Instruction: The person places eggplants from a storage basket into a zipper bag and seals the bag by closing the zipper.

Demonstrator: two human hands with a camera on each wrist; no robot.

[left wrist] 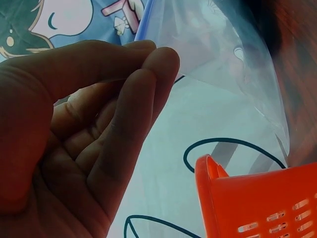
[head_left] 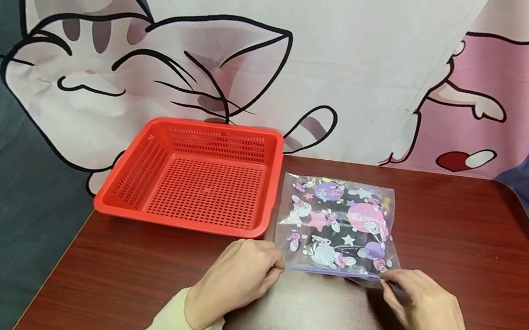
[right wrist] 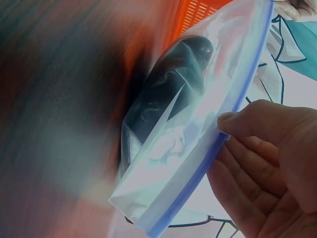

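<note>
A clear zip bag (head_left: 310,199) printed with pink, purple and white cartoon figures lies on the table, its purple zip strip (head_left: 330,272) facing me. Inside is a dark, rounded item (right wrist: 168,94), whose kind is blurred by the plastic. My left hand (head_left: 241,273) pinches the left end of the zip edge between thumb and fingers. At the other end, my right hand (head_left: 428,306) pinches the strip near the right corner, its thumb on the purple zip in the right wrist view. The near edge is lifted toward me, and the strip runs straight between both hands.
A red plastic basket (head_left: 266,210) with perforated walls stands left of the bag, just beyond my left hand. The dark red wooden table (head_left: 475,237) extends to the right. Behind it hangs a cloth (head_left: 368,61) printed with cartoon cats.
</note>
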